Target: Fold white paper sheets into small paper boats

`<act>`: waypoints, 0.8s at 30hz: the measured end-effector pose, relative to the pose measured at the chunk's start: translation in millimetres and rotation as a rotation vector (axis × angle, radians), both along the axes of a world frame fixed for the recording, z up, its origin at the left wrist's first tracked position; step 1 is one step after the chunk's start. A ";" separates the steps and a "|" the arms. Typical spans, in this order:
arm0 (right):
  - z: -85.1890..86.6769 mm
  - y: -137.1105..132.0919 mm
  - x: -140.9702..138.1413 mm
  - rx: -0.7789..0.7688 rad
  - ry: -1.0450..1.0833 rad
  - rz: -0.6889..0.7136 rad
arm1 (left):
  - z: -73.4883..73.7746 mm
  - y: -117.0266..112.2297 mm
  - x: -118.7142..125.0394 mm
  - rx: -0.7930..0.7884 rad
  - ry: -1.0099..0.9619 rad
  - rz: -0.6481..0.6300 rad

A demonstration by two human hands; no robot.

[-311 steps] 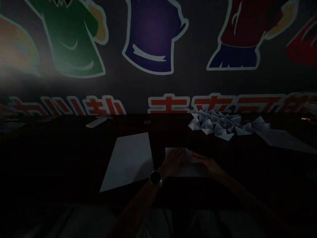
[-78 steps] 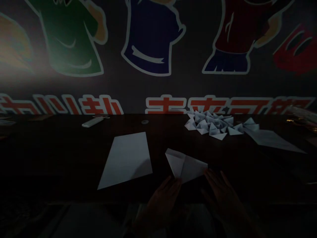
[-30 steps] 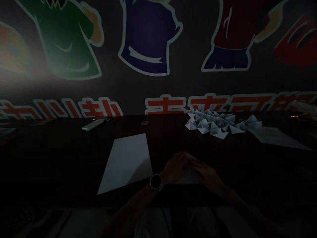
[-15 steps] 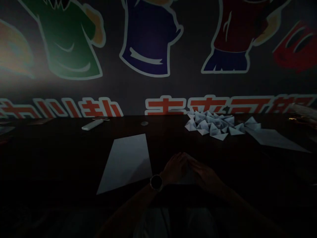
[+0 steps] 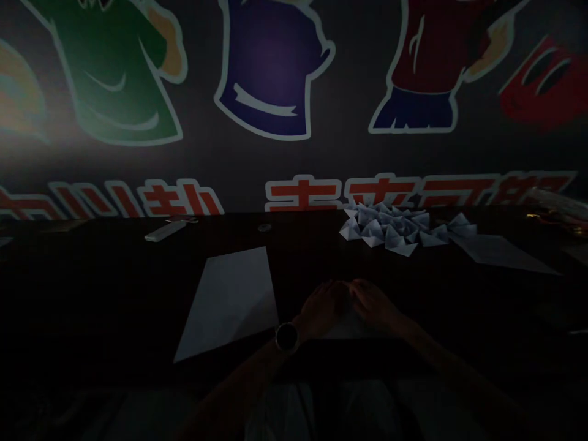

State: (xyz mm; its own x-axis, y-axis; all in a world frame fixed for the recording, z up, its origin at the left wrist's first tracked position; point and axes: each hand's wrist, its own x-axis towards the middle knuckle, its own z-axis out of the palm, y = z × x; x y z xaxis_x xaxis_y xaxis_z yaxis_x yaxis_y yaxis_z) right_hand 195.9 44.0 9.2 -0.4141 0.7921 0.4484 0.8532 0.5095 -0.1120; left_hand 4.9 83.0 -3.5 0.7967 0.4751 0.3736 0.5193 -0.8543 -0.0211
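A white sheet of paper (image 5: 353, 326) lies on the dark table in front of me, its top corner between my hands and much of it covered. My left hand (image 5: 325, 304), with a round watch (image 5: 287, 337) on the wrist, holds down the paper's left side, fingers bent near the top corner. On the other side, my right hand (image 5: 373, 303) grips the paper close to that corner, its fingertips almost meeting the left ones. Dim light hides the finger details. To the left of my hands lies a flat blank paper stack or sheet (image 5: 229, 300).
Several folded white paper pieces (image 5: 386, 225) are heaped at the back right, beside another flat sheet (image 5: 505, 252). A white utility-knife-like object (image 5: 165, 231) and a small round item (image 5: 264, 227) lie toward the back. Behind the table (image 5: 114, 288) rises a painted wall (image 5: 197, 159).
My right hand has shifted from lying along the paper's slanted edge to its top corner, fingers more bent. More of the paper's lower right shows. The view has shifted slightly.
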 end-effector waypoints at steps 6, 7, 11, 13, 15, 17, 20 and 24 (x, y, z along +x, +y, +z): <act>-6.2 -19.2 19.7 0.043 -0.022 -0.018 | -0.4 -0.3 -0.6 0.006 -0.005 0.020; -9.2 -25.4 24.8 0.061 -0.022 -0.016 | -0.8 -0.5 -0.8 0.003 -0.010 0.024; -21.4 -53.1 48.7 0.112 -0.045 -0.042 | -1.9 -1.1 -1.4 -0.008 -0.015 0.027; -24.8 -66.5 59.5 0.092 -0.057 -0.049 | -2.4 -1.0 -1.3 -0.019 -0.014 0.027; -24.6 -78.4 65.3 0.087 -0.049 -0.067 | -2.9 -0.6 -1.1 -0.039 -0.014 0.031; -20.8 -87.3 61.6 0.091 -0.033 -0.118 | -3.6 -0.1 -1.1 -0.053 -0.014 0.027; -12.7 -92.4 36.1 0.098 -0.026 -0.177 | -4.3 0.2 -1.5 -0.050 -0.017 0.012; -12.5 -87.5 -7.9 0.001 -0.051 -0.050 | -4.6 -0.4 -1.9 -0.056 -0.020 0.015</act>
State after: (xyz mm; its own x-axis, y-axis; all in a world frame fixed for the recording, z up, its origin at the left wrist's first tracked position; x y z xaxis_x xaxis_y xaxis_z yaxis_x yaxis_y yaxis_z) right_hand 188.0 -43.5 -3.4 -0.3963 0.8120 0.4284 0.8822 0.4660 -0.0671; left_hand 3.0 82.6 -8.1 0.7819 0.5074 0.3622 0.5319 -0.8460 0.0369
